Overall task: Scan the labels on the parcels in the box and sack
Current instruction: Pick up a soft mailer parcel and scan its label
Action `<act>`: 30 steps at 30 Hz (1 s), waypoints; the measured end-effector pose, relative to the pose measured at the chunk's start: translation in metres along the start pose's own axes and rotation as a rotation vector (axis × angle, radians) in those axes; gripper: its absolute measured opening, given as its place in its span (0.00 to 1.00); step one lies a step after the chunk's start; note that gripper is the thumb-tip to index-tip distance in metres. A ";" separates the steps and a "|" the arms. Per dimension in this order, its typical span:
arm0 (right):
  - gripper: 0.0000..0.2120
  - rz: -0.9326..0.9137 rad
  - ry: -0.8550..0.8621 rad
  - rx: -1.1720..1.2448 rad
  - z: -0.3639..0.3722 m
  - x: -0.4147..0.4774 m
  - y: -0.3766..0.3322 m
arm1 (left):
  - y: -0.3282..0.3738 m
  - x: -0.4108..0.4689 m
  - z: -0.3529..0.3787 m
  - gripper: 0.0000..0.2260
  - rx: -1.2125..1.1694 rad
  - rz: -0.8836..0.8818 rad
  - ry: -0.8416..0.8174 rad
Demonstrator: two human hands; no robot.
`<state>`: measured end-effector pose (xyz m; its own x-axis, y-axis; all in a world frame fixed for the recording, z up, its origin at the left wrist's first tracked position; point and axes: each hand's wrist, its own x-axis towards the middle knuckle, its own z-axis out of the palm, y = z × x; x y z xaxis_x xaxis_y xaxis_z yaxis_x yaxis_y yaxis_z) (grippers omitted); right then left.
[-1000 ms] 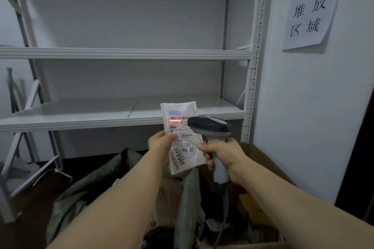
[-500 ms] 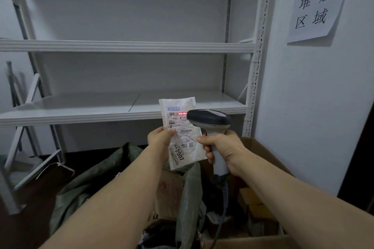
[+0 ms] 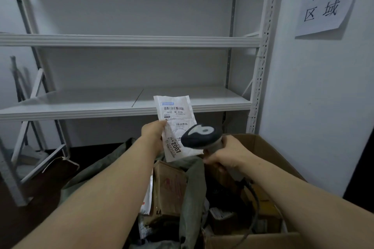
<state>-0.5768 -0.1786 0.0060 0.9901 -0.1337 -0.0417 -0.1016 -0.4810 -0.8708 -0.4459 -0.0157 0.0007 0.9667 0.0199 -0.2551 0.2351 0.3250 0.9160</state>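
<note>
White plastic wraps the flat parcel, which is held upright near the middle of the view, in front of the lower board of the grey metal shelving. Its left edge is pinched by the left hand, the thumb laid on the printed face and the fingers hidden behind. A barcode at the parcel's twelve o'clock end is left uncovered, while the label's lower right corner, at about four o'clock, is masked by the dark head of the scanner, which is tipped so that its light top patch is turned towards the camera. The scanner's handle is gripped by the right hand, with the fingers curled round it, and a dark cable is seen trailing from it towards six o'clock, down into the cardboard box. That box is set at four to five o'clock, close by the white wall, and several small cartons can be made out inside it, though they are too dim to be told apart. An olive-green sack is slumped at six to seven o'clock, just beside the box, and a brown carton with red print is exposed in its open mouth. Much of both containers is blocked by the two forearms. A paper sign with black characters is fixed to the wall at two o'clock, and loose grey frame parts are leaned at nine o'clock.
</note>
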 end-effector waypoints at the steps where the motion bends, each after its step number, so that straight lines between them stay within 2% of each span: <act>1: 0.06 -0.019 -0.005 -0.064 0.002 0.002 0.004 | 0.001 0.002 -0.003 0.03 0.027 -0.006 0.000; 6: 0.11 -0.160 -0.053 -0.493 0.011 0.013 0.014 | 0.007 0.012 -0.019 0.10 0.233 -0.081 -0.033; 10: 0.09 -0.200 -0.095 -0.630 0.016 0.013 0.011 | 0.010 0.010 -0.027 0.09 0.359 -0.104 -0.081; 15: 0.03 -0.262 -0.135 -0.691 0.021 0.014 0.007 | 0.008 0.014 -0.032 0.10 0.485 -0.110 -0.111; 22: 0.12 -0.305 -0.143 -0.715 0.021 0.013 0.006 | 0.005 0.018 -0.034 0.09 0.565 -0.090 -0.122; 30: 0.12 -0.323 -0.149 -0.699 0.021 0.015 0.008 | -0.001 0.026 -0.036 0.09 0.591 -0.090 -0.110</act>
<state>-0.5604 -0.1664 -0.0114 0.9784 0.1997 0.0526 0.2056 -0.9167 -0.3425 -0.4248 0.0188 -0.0180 0.9377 -0.0909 -0.3353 0.3027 -0.2595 0.9171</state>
